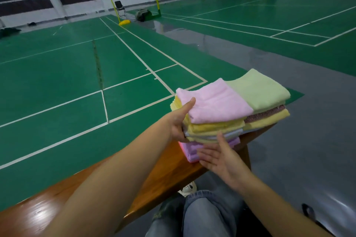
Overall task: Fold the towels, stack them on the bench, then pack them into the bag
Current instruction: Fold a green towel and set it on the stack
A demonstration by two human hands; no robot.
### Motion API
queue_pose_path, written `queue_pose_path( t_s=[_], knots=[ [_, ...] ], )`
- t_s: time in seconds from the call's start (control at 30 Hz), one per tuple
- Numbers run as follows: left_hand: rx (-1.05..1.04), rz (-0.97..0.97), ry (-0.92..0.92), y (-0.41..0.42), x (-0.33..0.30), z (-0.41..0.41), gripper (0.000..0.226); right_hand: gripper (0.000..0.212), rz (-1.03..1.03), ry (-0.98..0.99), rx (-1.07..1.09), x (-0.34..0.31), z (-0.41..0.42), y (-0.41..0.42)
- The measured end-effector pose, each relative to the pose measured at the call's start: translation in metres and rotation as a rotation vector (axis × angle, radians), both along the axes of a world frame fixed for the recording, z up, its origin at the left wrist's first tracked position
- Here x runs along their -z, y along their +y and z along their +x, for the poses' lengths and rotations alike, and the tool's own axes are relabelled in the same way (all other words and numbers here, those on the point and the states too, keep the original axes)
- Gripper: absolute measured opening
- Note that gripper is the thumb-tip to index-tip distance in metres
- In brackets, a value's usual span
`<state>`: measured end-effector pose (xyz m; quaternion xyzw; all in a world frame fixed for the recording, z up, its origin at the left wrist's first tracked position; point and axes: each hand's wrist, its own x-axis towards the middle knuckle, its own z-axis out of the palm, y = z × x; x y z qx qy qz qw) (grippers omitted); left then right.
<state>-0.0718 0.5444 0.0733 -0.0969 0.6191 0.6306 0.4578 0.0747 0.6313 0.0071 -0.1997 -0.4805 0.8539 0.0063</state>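
Jeans-clad knees (202, 215) beside wooden bench (28, 215), green court (57, 82) beyond.

Left arm is reaching forward across the frame, bare forearm stretched out, left hand (180, 121) clamping with the thumb lying flat on top and the fingers tucked underneath, out of sight I think. Right hand (219, 157) is hanging lower and nearer, palm up, fingers straight and spread. Knees are showing below.
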Motion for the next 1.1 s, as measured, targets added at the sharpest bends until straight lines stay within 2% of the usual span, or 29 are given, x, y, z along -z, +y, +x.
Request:
queue_pose_path(
  t_s=[0.03,0.1,0.17,0.27,0.43,0.57,0.67,0.73,0.87,0.93,1.03,1.1],
  knots=[
    [-0.006,-0.011,0.006,0.003,0.001,-0.002,0.069,0.082,-0.209,-0.055,-0.034,0.007,-0.002,0.004],
    [-0.022,-0.026,0.018,0.004,0.002,-0.005,0.072,0.093,-0.452,-0.060,-0.033,0.014,-0.009,0.011],
    [-0.027,-0.028,0.014,0.002,0.001,-0.010,0.080,0.104,-0.569,-0.008,-0.003,0.014,-0.017,0.015],
    [-0.018,0.004,0.010,-0.004,-0.005,-0.012,0.069,0.120,-0.628,0.058,0.029,0.012,-0.026,0.019],
    [0.051,0.026,0.004,-0.022,-0.001,-0.023,0.062,0.114,-0.579,0.039,0.169,0.023,-0.031,0.031],
    [0.087,0.040,0.007,-0.040,0.007,-0.034,0.053,0.090,-0.574,0.044,0.283,0.029,-0.032,0.046],
    [0.083,0.040,0.030,-0.057,0.014,-0.046,0.046,0.095,-0.538,0.047,0.332,0.031,-0.039,0.060],
    [0.097,0.054,0.052,-0.066,0.018,-0.053,0.039,0.108,-0.461,0.001,0.270,0.029,-0.044,0.066],
    [0.155,0.098,0.071,-0.076,0.025,-0.056,0.032,0.097,-0.249,-0.108,0.123,0.016,-0.056,0.075],
    [0.211,0.113,0.088,-0.079,0.027,-0.056,0.042,0.101,-0.133,-0.152,0.068,0.008,-0.064,0.081],
    [0.268,0.146,0.075,-0.081,0.028,-0.058,0.072,0.101,0.034,-0.193,-0.017,-0.003,-0.077,0.088],
    [0.269,0.137,0.081,-0.081,0.028,-0.057,0.062,0.094,0.128,-0.205,-0.031,-0.011,-0.081,0.088]
  ],
)
